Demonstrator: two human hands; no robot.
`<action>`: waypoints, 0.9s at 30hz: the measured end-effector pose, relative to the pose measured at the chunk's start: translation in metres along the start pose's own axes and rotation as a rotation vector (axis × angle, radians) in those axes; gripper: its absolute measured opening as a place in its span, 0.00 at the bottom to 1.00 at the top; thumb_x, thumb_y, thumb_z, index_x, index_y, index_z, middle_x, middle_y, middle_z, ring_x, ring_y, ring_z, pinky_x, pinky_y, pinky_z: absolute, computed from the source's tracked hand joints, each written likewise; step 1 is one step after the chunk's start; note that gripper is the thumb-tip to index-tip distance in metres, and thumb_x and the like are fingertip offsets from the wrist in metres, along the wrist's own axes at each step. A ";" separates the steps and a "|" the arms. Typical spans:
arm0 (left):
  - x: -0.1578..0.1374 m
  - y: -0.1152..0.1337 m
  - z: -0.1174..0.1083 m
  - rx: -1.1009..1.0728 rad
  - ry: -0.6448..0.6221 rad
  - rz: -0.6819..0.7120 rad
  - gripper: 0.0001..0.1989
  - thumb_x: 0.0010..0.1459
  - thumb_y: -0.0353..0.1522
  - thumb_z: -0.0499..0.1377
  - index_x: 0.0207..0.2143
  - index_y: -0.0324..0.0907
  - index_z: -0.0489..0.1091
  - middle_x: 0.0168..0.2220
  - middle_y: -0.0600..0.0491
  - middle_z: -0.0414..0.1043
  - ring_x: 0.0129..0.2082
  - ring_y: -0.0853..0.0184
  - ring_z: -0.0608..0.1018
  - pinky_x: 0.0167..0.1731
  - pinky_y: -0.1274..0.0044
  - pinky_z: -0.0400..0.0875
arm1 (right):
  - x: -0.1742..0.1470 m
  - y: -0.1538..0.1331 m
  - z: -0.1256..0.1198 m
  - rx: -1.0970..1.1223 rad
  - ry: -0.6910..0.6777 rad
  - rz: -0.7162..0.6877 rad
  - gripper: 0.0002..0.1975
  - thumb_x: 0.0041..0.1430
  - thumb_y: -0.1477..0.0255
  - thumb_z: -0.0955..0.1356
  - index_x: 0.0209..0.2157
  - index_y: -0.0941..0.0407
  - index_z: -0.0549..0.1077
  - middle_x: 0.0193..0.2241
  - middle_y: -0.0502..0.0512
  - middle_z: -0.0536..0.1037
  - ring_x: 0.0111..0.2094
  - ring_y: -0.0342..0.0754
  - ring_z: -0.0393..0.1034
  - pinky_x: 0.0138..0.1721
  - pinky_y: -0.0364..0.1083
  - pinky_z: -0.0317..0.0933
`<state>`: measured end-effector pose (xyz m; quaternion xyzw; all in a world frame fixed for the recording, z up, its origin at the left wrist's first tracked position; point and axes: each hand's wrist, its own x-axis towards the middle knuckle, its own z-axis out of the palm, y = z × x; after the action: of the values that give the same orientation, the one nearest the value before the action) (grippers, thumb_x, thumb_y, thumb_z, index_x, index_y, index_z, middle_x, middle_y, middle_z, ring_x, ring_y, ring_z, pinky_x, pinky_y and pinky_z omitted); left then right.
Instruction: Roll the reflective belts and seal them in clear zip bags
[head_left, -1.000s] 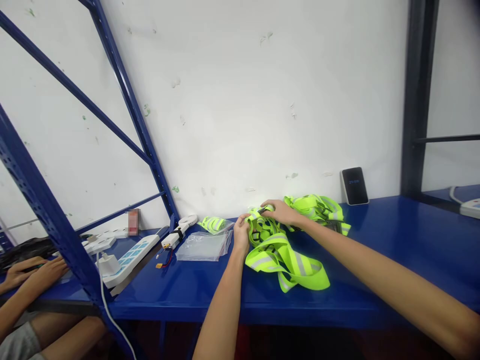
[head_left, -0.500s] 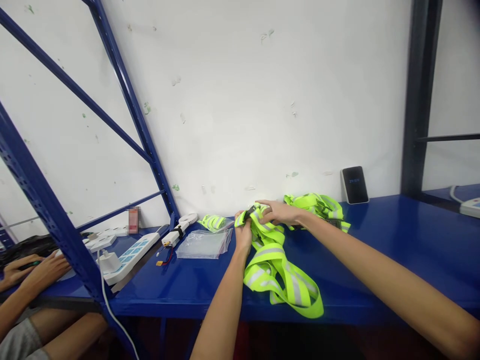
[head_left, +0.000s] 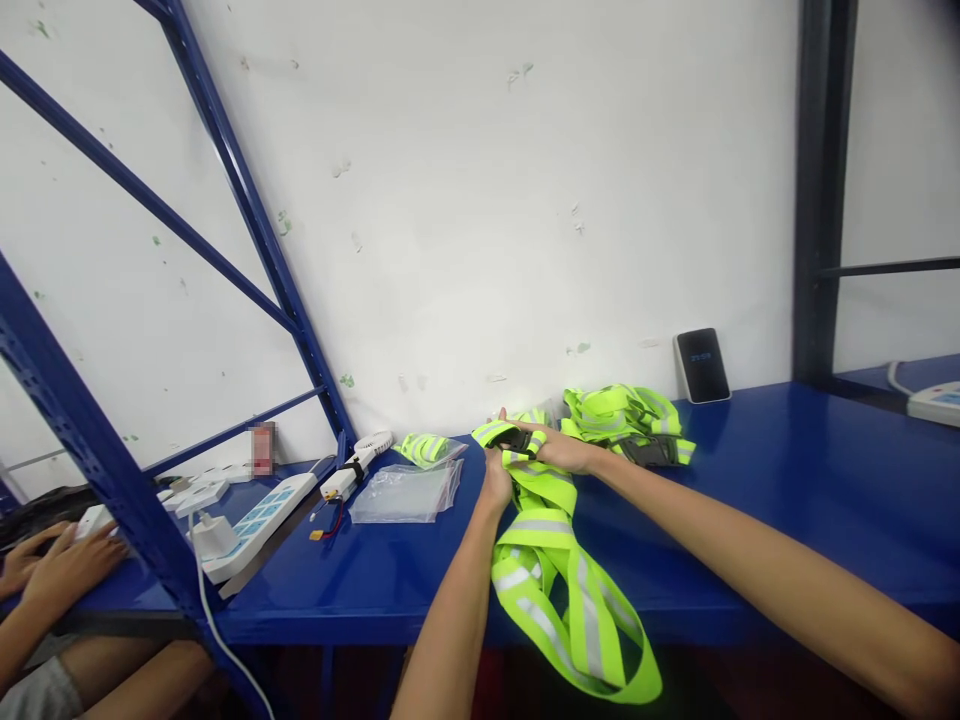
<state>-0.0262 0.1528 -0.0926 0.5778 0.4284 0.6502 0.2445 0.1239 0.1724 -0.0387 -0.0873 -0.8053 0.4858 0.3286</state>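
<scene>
A neon-yellow reflective strap with silver stripes hangs from my hands, its lower loop drooping past the table's front edge. My left hand is closed on the strap near a black buckle. From the other side my right hand grips the strap at the same buckle; its fingertips are partly hidden. Behind my right hand lies a heap of similar reflective straps, with a dark buckle at its front.
Left of my hands lie clear plastic bags, a rolled reflective strap and a white handheld fan. A power strip sits by the blue rack post. A clock-like device leans at the wall. Another person's hands are at far left.
My right hand has moved down and in to the buckle, which is now more exposed. The strap's lower loop has dropped further over the table edge. The view has shifted slightly.
</scene>
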 end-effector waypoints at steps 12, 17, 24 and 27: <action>-0.004 0.023 0.004 -0.325 0.250 -0.028 0.26 0.57 0.37 0.52 0.59 0.47 0.59 0.50 0.47 0.69 0.49 0.61 0.73 0.45 0.70 0.68 | 0.006 0.007 -0.011 -0.291 0.543 -0.068 0.15 0.42 0.73 0.69 0.36 0.60 0.74 0.31 0.54 0.78 0.33 0.50 0.71 0.36 0.46 0.64; -0.017 0.042 0.011 0.125 -0.004 0.283 0.28 0.56 0.40 0.59 0.58 0.47 0.62 0.59 0.46 0.61 0.59 0.57 0.64 0.57 0.67 0.59 | -0.003 0.009 -0.013 -0.857 0.661 -0.137 0.08 0.46 0.74 0.66 0.32 0.58 0.69 0.29 0.55 0.75 0.29 0.49 0.66 0.30 0.44 0.56; -0.013 0.038 0.036 -0.002 0.016 0.173 0.28 0.57 0.47 0.57 0.56 0.43 0.63 0.53 0.46 0.69 0.55 0.58 0.69 0.56 0.69 0.60 | -0.007 0.014 0.009 -1.306 0.594 -0.279 0.06 0.58 0.78 0.60 0.34 0.57 0.67 0.32 0.58 0.71 0.34 0.52 0.64 0.31 0.46 0.55; -0.010 0.033 0.027 0.048 0.108 0.156 0.23 0.58 0.49 0.54 0.44 0.40 0.71 0.42 0.47 0.75 0.45 0.60 0.75 0.48 0.71 0.65 | -0.008 0.020 0.016 -1.254 0.535 -0.341 0.15 0.53 0.84 0.60 0.41 0.57 0.67 0.36 0.59 0.70 0.39 0.54 0.65 0.37 0.48 0.61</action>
<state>0.0072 0.1352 -0.0714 0.5793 0.4100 0.6871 0.1558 0.1164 0.1675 -0.0640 -0.2495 -0.8274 -0.1668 0.4748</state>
